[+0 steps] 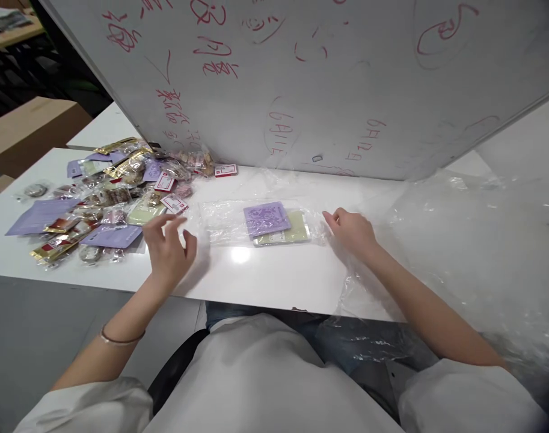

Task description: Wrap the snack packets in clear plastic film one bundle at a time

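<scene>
A clear plastic bag (224,224) lies flat on the white table, with a purple sachet (266,219) and a light green packet (297,227) inside it. The purple sachet partly covers the green one. At the bag's right end, my right hand (353,231) is closed, thumb and fingers pinched on the bag's edge. My left hand (169,251) is raised to the left of the bag, its fingers curled but apart, with nothing in them. It is close to the right side of a pile of small packets.
The pile holds purple sachets (114,236), gold-wrapped packs (53,249) and red-and-white boxes (175,203). A whiteboard (323,90) with red writing stands behind the table (274,282). Large clear plastic sheeting (472,252) spreads at the right. A cardboard box (35,132) sits far left.
</scene>
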A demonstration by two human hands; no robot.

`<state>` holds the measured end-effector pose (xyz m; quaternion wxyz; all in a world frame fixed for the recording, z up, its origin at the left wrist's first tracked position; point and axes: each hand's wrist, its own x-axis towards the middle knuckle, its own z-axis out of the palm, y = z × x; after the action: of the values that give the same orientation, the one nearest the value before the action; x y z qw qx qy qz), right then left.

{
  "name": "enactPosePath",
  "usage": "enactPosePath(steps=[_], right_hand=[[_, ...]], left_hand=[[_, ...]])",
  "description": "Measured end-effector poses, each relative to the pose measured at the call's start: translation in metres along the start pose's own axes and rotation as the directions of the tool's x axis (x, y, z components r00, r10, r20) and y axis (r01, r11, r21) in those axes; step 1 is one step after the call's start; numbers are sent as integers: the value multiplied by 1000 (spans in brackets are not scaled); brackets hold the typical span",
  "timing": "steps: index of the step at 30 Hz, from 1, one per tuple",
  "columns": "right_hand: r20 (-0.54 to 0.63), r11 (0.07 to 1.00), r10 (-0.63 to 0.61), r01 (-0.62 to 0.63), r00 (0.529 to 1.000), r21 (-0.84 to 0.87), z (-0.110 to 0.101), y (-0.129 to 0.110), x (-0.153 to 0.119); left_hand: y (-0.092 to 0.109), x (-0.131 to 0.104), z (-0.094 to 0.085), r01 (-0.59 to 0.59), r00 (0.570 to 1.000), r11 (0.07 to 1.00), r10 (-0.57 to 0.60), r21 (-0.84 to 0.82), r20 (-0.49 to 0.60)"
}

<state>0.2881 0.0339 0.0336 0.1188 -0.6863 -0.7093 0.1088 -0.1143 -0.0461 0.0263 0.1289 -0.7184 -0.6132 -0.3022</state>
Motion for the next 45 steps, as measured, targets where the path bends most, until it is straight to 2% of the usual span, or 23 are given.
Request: enactPosePath(steps=[1, 2, 3, 4, 5, 6, 7, 8, 10, 14, 16, 18, 21, 23, 27, 31, 34, 38, 40, 42, 43, 44, 45], right_hand=[[-48, 996, -88, 88, 995, 1, -3, -2, -4], [-66, 972, -233, 234, 970, 11, -4, -5, -9], [-48, 913, -406, 407, 913, 31, -3, -7, -12], [-10, 819, -571, 570, 821, 58, 0, -8, -15], [37, 721, -692, 688, 721, 86, 5, -9, -15], [77, 650, -760, 752, 645, 107, 11, -8, -15], [102, 621, -784, 776, 612, 115, 19, -6, -13], [113, 622, -783, 774, 612, 115, 26, -4, -9], [105, 649, -761, 751, 640, 119, 37, 1, -2], [18, 683, -722, 708, 692, 180, 35, 9, 6], [-32, 718, -669, 657, 743, 231, 25, 9, 5], [-55, 776, -574, 565, 817, 282, 15, 7, 2], [-3, 858, -401, 377, 916, 348, 3, 1, -2], [53, 889, -310, 269, 949, 371, -1, -6, -1], [93, 914, -201, 152, 975, 377, -8, -18, 7], [108, 957, -119, 85, 987, 276, -10, -28, 22], [173, 996, -80, 73, 982, 42, -1, -32, 35], [219, 991, -10, 40, 976, -129, 15, -36, 37], [175, 982, 24, 10, 984, -190, 18, -36, 29], [83, 965, -65, 84, 994, -247, 15, -32, 17], [58, 946, -182, 190, 982, -263, 13, -29, 10], [68, 906, -329, 336, 942, -258, 11, -25, 3], [113, 844, -474, 488, 873, -225, 10, -21, -3]], left_hand=[[4, -1, -2, -183, 982, 980, 186, -72, 37], [9, -1, -3, -349, 922, 923, 369, -160, 120], [14, 1, -1, -458, 832, 853, 511, -249, 218], [17, 3, 3, -499, 749, 808, 584, -312, 315], [19, 6, 9, -487, 700, 807, 589, -334, 404], [20, 10, 16, -444, 685, 835, 550, -324, 479], [18, 14, 22, -386, 686, 871, 492, -305, 536], [14, 18, 28, -325, 692, 900, 437, -292, 575], [1, 26, 34, -211, 694, 929, 361, -303, 623], [-32, 37, 21, 0, 706, 936, 249, -352, 663], [-45, 40, 10, 133, 706, 932, 151, -338, 692], [-52, 40, 0, 242, 709, 908, 75, -341, 701], [-53, 37, -3, 328, 727, 871, 15, -366, 686], [-50, 35, 2, 348, 747, 865, -23, -362, 664], [-45, 37, 17, 332, 809, 876, -74, -349, 583], [-40, 48, 26, 323, 838, 905, -137, -278, 529], [-38, 53, 34, 270, 832, 946, -135, -179, 538], [-37, 49, 40, 127, 783, 992, -107, 12, 613], [-35, 46, 35, 99, 814, 993, -117, 63, 569], [-27, 43, 26, 50, 892, 997, -70, 55, 447], [-20, 41, 21, -17, 922, 1000, 8, 20, 388], [-13, 40, 16, -118, 926, 992, 123, -38, 358], [-4, 39, 14, -233, 896, 966, 258, -113, 360]])
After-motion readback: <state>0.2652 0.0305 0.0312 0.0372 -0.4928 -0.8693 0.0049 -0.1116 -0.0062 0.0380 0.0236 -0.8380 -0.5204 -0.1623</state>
